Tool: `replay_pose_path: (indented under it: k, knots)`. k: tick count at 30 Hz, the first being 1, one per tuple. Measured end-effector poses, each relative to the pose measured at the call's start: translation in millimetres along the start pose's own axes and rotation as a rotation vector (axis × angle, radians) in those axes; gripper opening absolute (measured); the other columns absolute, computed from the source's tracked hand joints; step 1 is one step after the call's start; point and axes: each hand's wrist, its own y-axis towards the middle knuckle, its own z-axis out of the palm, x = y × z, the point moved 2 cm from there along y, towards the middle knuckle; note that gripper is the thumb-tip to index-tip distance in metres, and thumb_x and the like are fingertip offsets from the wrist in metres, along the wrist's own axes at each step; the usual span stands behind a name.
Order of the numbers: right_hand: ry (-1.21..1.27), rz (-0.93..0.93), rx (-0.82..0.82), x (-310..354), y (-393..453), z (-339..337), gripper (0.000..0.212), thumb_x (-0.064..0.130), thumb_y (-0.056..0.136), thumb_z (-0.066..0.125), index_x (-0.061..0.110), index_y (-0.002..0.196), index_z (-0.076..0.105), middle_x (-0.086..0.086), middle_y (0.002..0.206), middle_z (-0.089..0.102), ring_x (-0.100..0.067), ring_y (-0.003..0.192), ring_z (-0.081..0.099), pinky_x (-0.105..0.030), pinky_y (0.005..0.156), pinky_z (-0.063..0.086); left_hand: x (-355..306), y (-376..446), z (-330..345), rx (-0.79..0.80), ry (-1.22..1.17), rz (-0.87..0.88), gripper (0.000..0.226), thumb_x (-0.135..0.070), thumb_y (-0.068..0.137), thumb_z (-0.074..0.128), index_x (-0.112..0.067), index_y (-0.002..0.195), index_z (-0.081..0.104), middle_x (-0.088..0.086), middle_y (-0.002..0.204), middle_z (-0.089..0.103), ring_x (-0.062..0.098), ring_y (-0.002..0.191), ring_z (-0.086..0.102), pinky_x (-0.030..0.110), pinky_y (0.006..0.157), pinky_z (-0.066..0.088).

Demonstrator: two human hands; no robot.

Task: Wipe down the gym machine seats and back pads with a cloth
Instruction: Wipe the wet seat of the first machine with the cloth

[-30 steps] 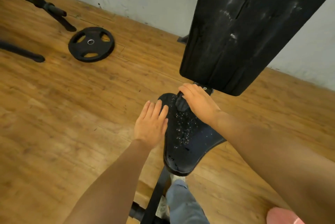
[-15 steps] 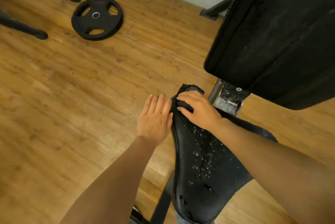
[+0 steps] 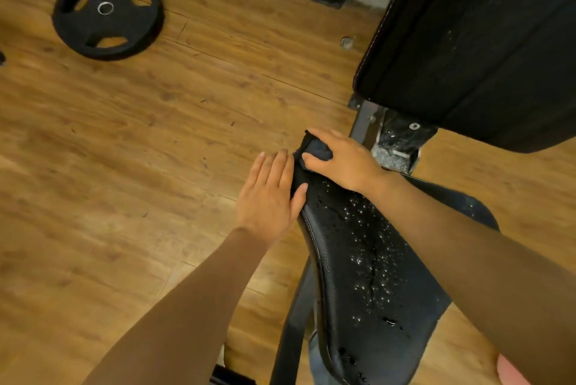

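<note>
Two hands at seat (image 3: 367, 275) narrow end: your right hand (image 3: 344, 160) bunches dark cloth (image 3: 318, 149) (fingers curled round it), pressing down to wipe; left hand (image 3: 269, 197) flat, fingers straight, bracing seat edge. Droplets below right wrist unwiped.

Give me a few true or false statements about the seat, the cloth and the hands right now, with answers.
1. The right hand holds a dark cloth on the seat. True.
2. The seat is dry. False: droplets cover it.
3. The left hand lies flat against the seat's edge. True.
4. The weight plate sits on the seat. False: it lies on the floor.
5. The back pad is white. False: it is black.
</note>
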Motion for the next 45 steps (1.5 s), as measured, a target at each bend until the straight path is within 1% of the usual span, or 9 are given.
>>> replay_pose_path:
  k: [8,17,23,26,30,34,37,42,45]
  knots:
    - [-0.057,-0.193,-0.280,-1,-43,11,0.038,0.022,0.094,0.060,0.010,0.130,0.056,-0.003,0.140,0.046,-0.020,0.124,0.051,-0.035,0.100,0.047,4,0,9,0.059,-0.040,0.075,0.062,-0.039,0.105,0.015,0.002,0.148,0.033,0.016,0.155,0.033,0.026,0.142,0.037,0.039,0.119,0.016]
    - [0.117,0.029,-0.174,13,20,9,0.029,0.034,0.096,0.056,0.008,0.109,0.051,-0.002,0.104,0.048,-0.023,0.092,0.054,-0.032,0.070,0.039,1,-2,11,0.054,-0.130,0.049,0.063,-0.036,0.107,0.007,0.005,0.148,0.031,0.019,0.157,0.028,0.026,0.144,0.033,0.039,0.120,0.016]
    - [0.019,-0.096,-0.212,2,-38,8,0.058,0.017,0.095,0.057,0.025,0.148,0.037,0.006,0.144,0.043,-0.011,0.125,0.047,-0.029,0.095,0.046,2,0,11,0.065,-0.149,0.064,0.063,-0.036,0.106,0.005,0.005,0.149,0.027,0.019,0.158,0.025,0.024,0.146,0.029,0.038,0.120,0.014]
    - [-0.064,-0.085,-0.256,7,-20,3,0.034,0.031,0.089,0.062,0.017,0.120,0.061,0.002,0.127,0.054,-0.016,0.112,0.055,-0.036,0.085,0.051,1,-2,11,0.060,-0.166,0.053,0.062,-0.035,0.106,0.006,0.005,0.149,0.028,0.019,0.157,0.026,0.025,0.145,0.030,0.038,0.120,0.014]
    - [0.008,-0.008,-0.159,17,21,1,0.029,0.041,0.092,0.060,0.013,0.093,0.055,0.000,0.090,0.053,-0.020,0.082,0.055,-0.030,0.063,0.038,1,-3,10,0.079,-0.163,0.047,0.062,-0.034,0.106,0.008,0.006,0.149,0.027,0.019,0.158,0.025,0.025,0.146,0.027,0.038,0.121,0.014]
    - [0.028,-0.078,-0.265,8,-1,8,0.030,0.023,0.097,0.056,0.015,0.126,0.060,-0.004,0.118,0.063,-0.022,0.105,0.060,-0.033,0.087,0.049,1,-2,9,0.092,-0.188,0.048,0.062,-0.035,0.106,0.008,0.005,0.149,0.027,0.019,0.158,0.026,0.025,0.146,0.029,0.038,0.120,0.012]
    - [0.006,-0.135,-0.349,-5,-26,16,0.040,0.013,0.095,0.060,0.009,0.135,0.056,-0.008,0.133,0.057,-0.022,0.124,0.053,-0.029,0.105,0.040,1,-1,9,0.092,-0.228,0.062,0.061,-0.034,0.106,0.008,0.004,0.150,0.026,0.019,0.158,0.025,0.024,0.146,0.029,0.037,0.120,0.012]
    - [-0.022,-0.049,-0.334,1,-2,10,0.034,0.019,0.099,0.054,0.007,0.131,0.058,-0.009,0.126,0.062,-0.025,0.114,0.059,-0.027,0.092,0.044,-5,1,9,0.115,-0.304,0.066,0.064,-0.033,0.104,0.000,0.004,0.151,0.023,0.017,0.160,0.019,0.021,0.148,0.020,0.036,0.121,0.011]
    - [-0.001,0.064,-0.312,3,12,8,0.033,0.023,0.101,0.050,0.009,0.130,0.059,-0.008,0.126,0.060,-0.024,0.113,0.058,-0.028,0.087,0.044,-8,2,8,0.112,-0.331,0.050,0.058,-0.027,0.102,0.015,0.005,0.150,0.024,0.018,0.160,0.021,0.021,0.148,0.021,0.035,0.121,0.010]
